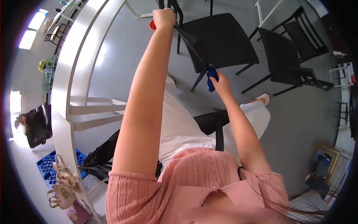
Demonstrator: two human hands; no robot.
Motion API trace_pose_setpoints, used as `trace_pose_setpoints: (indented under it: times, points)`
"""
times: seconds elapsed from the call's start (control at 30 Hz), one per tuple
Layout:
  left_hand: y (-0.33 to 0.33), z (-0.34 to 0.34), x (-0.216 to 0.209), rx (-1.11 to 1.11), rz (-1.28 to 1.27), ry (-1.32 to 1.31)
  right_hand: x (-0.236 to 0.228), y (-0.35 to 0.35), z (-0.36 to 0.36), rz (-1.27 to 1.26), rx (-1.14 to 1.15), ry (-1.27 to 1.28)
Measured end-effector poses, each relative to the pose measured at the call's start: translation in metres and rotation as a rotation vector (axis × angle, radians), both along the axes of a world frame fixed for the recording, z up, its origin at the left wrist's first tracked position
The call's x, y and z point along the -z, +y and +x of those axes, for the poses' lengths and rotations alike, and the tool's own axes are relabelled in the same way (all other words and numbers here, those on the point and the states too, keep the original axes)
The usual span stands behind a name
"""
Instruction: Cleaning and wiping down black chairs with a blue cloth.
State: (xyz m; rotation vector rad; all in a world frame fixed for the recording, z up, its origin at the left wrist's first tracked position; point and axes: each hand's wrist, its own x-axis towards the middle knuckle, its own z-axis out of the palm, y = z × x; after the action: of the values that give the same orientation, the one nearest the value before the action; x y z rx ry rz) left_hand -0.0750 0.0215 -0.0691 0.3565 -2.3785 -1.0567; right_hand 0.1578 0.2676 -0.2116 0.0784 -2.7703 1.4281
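Observation:
A black chair [220, 39] stands in front of me, its backrest turned toward me. My left hand [164, 18] is closed at the far left end of the backrest, its fingertips hidden. A small red thing [152, 25] shows beside that wrist, mostly covered, and I cannot make out what it is. Pinched in my right hand [222, 84] is a crumpled dark blue cloth [212, 79]. The cloth touches the near right corner of the chair's backrest.
Another black chair [279, 48] stands to the right, with a further chair [305, 35] behind it. A white curved-edged table [61, 89] runs along my left. Bags [63, 196] and a blue plastic pallet [46, 164] lie beyond it. A gilt frame [324, 160] leans at the right.

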Motion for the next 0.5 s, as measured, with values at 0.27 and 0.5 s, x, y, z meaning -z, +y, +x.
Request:
trace_pose_setpoints:
  times: [0.27,0.5]
  points:
    - [0.079,0.18,0.026,0.096,1.027,0.182,-0.086,0.049,0.032,0.033,0.12,0.082]
    - [0.115,0.318,0.118,0.424,1.923,-0.583,-0.094,-0.011,0.062,0.195,-0.265,0.035]
